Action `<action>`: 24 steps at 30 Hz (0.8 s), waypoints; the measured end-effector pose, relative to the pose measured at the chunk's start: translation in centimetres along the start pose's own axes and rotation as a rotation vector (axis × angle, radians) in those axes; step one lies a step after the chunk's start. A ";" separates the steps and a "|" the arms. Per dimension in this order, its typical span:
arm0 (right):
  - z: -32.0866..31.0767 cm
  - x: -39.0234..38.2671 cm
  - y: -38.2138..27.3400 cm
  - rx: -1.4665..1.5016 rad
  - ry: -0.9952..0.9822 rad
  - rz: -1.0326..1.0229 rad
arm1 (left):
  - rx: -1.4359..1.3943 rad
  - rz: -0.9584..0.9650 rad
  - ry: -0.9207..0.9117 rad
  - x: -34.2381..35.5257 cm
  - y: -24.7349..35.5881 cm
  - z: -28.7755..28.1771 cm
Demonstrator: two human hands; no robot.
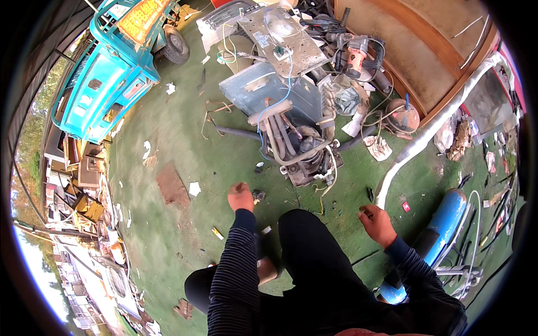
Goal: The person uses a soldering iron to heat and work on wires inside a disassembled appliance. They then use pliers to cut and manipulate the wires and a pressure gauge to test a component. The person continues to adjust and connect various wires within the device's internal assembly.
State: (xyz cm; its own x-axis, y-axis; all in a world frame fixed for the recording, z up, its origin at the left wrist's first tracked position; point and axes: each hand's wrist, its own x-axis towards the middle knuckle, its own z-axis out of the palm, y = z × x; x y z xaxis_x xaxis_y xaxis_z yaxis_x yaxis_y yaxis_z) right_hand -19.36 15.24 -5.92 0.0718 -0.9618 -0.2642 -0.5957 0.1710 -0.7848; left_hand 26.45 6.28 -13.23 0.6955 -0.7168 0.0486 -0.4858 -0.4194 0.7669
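Observation:
My left hand (241,197) is closed in a fist over the green floor. Just right of it is a small dark object (258,196); whether the hand touches it I cannot tell. My right hand (378,225) has its fingers curled in, beside the lower end of a long white wrapped pipe (417,140). Anything inside either hand is hidden. Ahead, between the hands, lies a machine part with bent metal tubes (280,134). It rests against a grey metal panel (246,89), with a dirty metal plate (280,39) above.
A blue gas cylinder (451,210) stands in a wheeled frame at right. An orange power tool (356,56) sits among cables by a wooden panel (392,33). A turquoise three-wheeled truck (101,89) is at far left. Flat brown sheet (172,185) and paper scraps litter the floor.

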 end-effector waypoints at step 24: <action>-1.8 -5.6 -1.2 -0.005 -0.125 -0.060 | -0.469 0.292 -0.411 6.6 23.1 -6.3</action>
State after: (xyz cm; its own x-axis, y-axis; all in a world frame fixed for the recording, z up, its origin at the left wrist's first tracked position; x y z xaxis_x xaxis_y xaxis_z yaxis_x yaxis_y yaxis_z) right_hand -20.47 20.03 -2.52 0.2065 -0.9360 -0.2850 -0.5913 0.1128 -0.7985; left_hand 23.18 -4.66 8.90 0.2684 -0.9558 0.1199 -0.2776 0.0424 0.9597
